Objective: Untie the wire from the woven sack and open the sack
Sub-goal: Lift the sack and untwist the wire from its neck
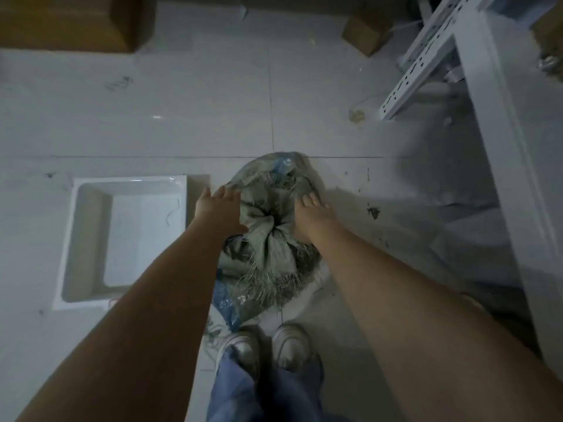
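Head view, your left hand (pixel 217 205) spread flat on the frayed greenish woven sack (pixel 271 239), your right hand (pixel 307 214) gripping its gathered, puckered neck, glossy white tiled floor (pixel 182 117), wire not discernible.

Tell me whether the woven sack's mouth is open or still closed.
Closed: the grey-green woven sack is gathered into a tight pucker between the left hand and right hand. No wire is discernible.

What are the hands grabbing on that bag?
Both hands rest on the woven sack: left hand open on its left side, right hand beside the gathered neck. Whether either truly grips cannot be told.
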Motion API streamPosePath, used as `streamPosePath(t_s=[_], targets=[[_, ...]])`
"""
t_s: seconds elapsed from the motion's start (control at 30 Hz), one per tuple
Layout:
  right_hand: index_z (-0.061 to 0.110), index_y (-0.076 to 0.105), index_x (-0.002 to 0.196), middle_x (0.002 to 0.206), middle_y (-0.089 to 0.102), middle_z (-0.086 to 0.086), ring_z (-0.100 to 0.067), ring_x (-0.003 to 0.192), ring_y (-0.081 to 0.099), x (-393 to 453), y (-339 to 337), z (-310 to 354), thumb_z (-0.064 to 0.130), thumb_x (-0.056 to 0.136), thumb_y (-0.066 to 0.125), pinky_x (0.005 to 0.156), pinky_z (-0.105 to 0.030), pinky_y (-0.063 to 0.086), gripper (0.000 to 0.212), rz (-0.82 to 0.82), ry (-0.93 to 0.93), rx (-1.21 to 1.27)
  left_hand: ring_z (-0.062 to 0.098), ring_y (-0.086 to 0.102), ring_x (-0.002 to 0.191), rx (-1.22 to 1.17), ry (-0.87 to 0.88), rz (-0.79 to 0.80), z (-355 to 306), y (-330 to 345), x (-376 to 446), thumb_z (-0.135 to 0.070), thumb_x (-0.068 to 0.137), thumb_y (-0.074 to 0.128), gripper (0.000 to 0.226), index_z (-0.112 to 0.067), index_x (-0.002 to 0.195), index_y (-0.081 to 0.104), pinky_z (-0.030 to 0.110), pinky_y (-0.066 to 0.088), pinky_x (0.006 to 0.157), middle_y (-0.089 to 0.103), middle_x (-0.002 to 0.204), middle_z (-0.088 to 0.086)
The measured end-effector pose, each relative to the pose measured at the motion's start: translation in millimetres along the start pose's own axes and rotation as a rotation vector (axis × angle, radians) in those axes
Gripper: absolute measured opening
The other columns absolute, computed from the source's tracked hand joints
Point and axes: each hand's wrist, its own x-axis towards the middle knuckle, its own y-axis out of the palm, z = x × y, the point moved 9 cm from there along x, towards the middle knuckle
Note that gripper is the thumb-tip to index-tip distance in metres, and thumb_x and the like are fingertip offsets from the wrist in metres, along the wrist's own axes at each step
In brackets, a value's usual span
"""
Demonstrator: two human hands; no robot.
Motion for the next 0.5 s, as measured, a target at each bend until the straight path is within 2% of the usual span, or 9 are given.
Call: streamPosePath(t_s=[0.13,0.33,0.43,0.5], targets=[[0.004,0.000,0.150,0.160,0.000,-0.012,-0.028,0.148,-0.004,28,29,-2,0.018,0.092,0.038,0.119,-0.050,0.008,0.071,0.022,0.001,-0.014,0.022,0.011,0.149,0.018,0.004,0.017,-11,32,27,-0.061,0.084,0.050,0.091,-0.009,0.150,0.015,0.044,0.010,0.120,0.018,0.160,0.007],[0.007,0.001,0.151,0.161,0.001,-0.011,-0.027,0.148,-0.002,49,58,-13,0.023,0.092,0.041,0.121,-0.046,0.002,0.073,0.003,0.028,-0.003,0.023,0.012,0.149,0.039,-0.001,0.006,-24,62,45,-0.061,0.084,0.049,0.096,-0.007,0.151,0.006,0.045,0.015,0.120,0.014,0.160,0.007],[0.010,0.008,0.151,0.160,0.009,-0.010,-0.028,0.146,0.011,45,50,-13,0.023,0.089,0.052,0.120,-0.043,0.014,0.077,-0.160,0.008,0.120,0.027,0.025,0.143,-0.078,-0.077,-0.073,-23,60,41,-0.056,0.083,0.056,0.096,-0.004,0.149,0.011,0.040,0.023,0.115,0.023,0.155,0.012],[0.011,0.013,0.149,0.158,0.017,-0.010,-0.030,0.143,0.022,39,43,-28,0.018,0.086,0.057,0.116,-0.041,0.026,0.078,-0.291,0.049,0.241,0.031,0.037,0.133,-0.197,-0.162,-0.202,-12,54,34,-0.046,0.084,0.060,0.083,-0.001,0.143,0.023,0.039,0.032,0.108,0.035,0.144,0.016]])
